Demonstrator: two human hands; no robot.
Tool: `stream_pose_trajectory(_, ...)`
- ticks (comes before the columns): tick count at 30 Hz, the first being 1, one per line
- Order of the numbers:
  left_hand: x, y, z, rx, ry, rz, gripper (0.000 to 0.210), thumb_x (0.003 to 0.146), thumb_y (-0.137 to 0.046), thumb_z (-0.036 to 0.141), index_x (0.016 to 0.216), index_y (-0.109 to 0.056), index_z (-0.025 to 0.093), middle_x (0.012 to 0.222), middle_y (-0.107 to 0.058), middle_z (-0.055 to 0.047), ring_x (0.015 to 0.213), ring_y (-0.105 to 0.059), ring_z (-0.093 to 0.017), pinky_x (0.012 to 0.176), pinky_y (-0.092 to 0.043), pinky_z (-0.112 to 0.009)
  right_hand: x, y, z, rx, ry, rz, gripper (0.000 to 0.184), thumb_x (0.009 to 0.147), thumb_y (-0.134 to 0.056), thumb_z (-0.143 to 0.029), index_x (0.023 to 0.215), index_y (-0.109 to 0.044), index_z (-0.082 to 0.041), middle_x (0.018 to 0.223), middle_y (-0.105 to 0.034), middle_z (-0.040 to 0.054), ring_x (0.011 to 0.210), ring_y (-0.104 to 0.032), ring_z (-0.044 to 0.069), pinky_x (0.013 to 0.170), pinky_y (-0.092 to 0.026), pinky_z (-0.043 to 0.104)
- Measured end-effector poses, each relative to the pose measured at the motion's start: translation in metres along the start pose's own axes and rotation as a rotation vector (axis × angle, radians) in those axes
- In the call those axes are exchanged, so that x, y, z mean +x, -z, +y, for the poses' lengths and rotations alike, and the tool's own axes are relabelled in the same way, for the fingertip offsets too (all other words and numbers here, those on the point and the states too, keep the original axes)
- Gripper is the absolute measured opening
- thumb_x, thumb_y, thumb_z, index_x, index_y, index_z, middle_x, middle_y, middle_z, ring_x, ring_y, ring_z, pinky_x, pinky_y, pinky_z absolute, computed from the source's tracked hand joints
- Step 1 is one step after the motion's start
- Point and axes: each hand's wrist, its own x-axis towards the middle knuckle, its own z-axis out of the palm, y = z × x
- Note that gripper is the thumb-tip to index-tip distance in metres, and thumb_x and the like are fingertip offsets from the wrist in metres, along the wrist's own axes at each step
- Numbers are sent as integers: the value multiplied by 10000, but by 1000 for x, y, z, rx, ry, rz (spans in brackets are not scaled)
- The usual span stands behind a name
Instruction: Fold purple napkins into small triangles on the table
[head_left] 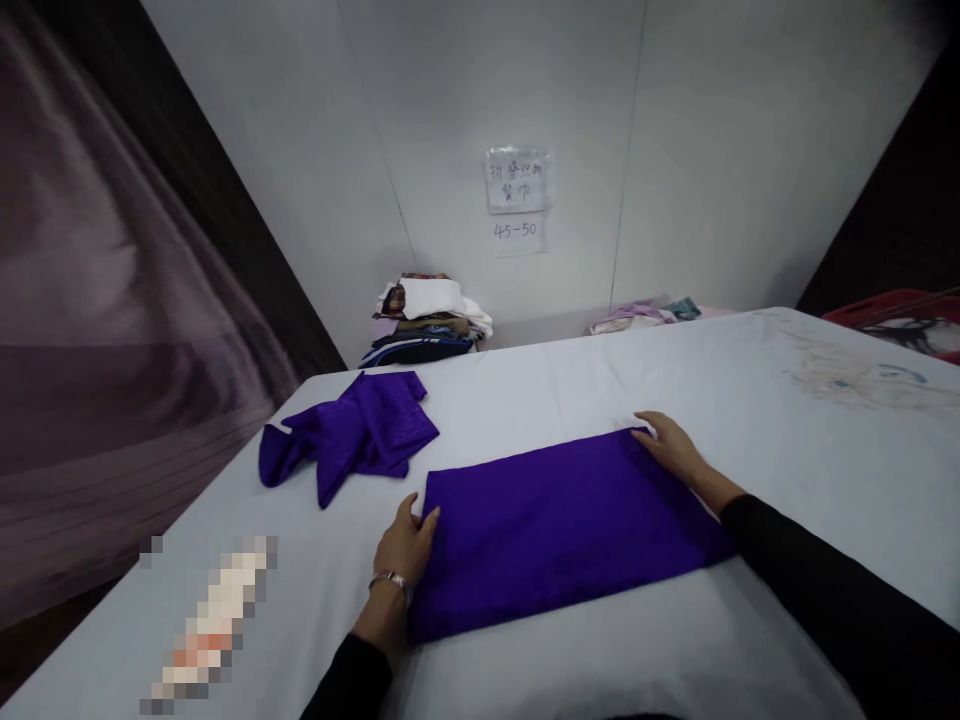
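A folded purple cloth lies flat as a wide rectangle on the white-covered table in front of me. My left hand, with a bracelet at the wrist, is at the cloth's left edge; its thumb rests over the edge and its fingers stand apart. At the far right corner is my right hand, thumb on the cloth and fingers stretched just past the edge, open. To the far left, a second purple cloth lies crumpled.
A stack of folded clothes stands by the wall, left of centre. Further right lie some lilac and teal fabrics. A red basket sits at the right edge. Near the left front is a pixelated patch. Handwritten sheets hang on the wall.
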Motion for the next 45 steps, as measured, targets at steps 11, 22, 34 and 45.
stream_pose_trajectory(11, -69, -3, -20, -35, 5, -30, 495, 831, -398, 304, 1304, -345, 164, 808, -627, -16, 717, -610, -177, 624, -412, -281, -136, -1, -31, -237, 326, -341, 534, 842, -406, -542, 1315, -409, -294, 1407, -345, 54, 1292, -281, 282, 1037, -214, 529)
stream_pose_trajectory(22, -90, -13, -5, 119, -416, 210, 412, 868, -383, 357, 1220, -470, 161, 1192, -556, -111, 1139, -479, -231, 970, -368, -394, -148, 7, -43, -302, 316, -224, 533, 850, -383, -529, 1327, -391, -290, 1421, -314, 67, 1303, -247, 298, 1032, -189, 550)
stream_pose_trajectory(34, -113, -48, -33, 408, -501, -82, 689, 804, -335, 566, 1374, -284, 181, 1443, -244, -83, 1340, -157, -274, 1055, -165, -539, -182, 33, -47, -221, 296, -466, 581, 878, -373, -508, 1397, -205, -305, 1462, -183, 68, 1330, -159, 281, 1046, -109, 547)
stream_pose_trajectory(45, -94, -43, -40, 324, -421, 116, 553, 804, -359, 482, 1278, -444, 209, 1379, -401, -88, 1289, -308, -265, 1022, -259, -494, -171, 46, -27, -292, 177, -211, 541, 882, -353, -476, 1357, -346, -218, 1412, -328, 84, 1302, -268, 247, 1054, -202, 479)
